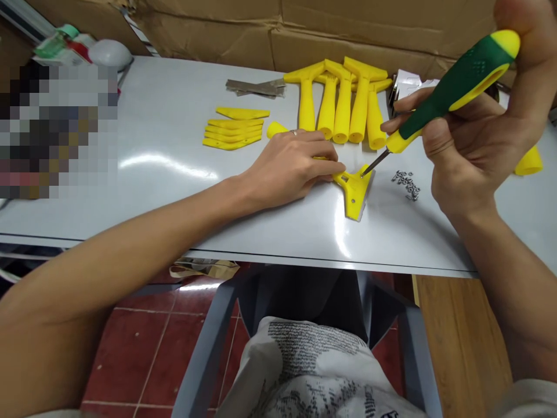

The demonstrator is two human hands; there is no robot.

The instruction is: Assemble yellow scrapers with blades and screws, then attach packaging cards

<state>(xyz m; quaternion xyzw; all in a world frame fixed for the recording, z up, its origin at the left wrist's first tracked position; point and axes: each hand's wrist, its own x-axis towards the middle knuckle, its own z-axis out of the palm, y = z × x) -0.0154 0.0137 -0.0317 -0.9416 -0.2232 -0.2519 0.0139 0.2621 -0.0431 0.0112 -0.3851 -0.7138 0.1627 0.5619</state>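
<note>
On a white table, a yellow scraper is laid flat in front of the person, with its wide head turned to the right and a thin metal edge seen along that side. Its handle is covered for the most part by the left hand, whose fingers are bent and closed over it; the palm side is hidden, so how tightly it is gripped cannot be told. By the right hand a green and yellow screwdriver is held at a slant, the thumb and the fingers being closed around its grip. Its tip is pointed down at the upper part of the scraper head, where a small hole or screw is seen; whether the tip is seated in it cannot be told. Lower on the same head, one screw is visible. To the right of the head, a small heap of screws is scattered. Behind the left hand, several yellow handles are placed close together, their wide ends turned toward the cardboard. To the left of these, flat metal blades are laid, some overlapped, and nearer to the person yellow strips are arranged in a row.
</note>
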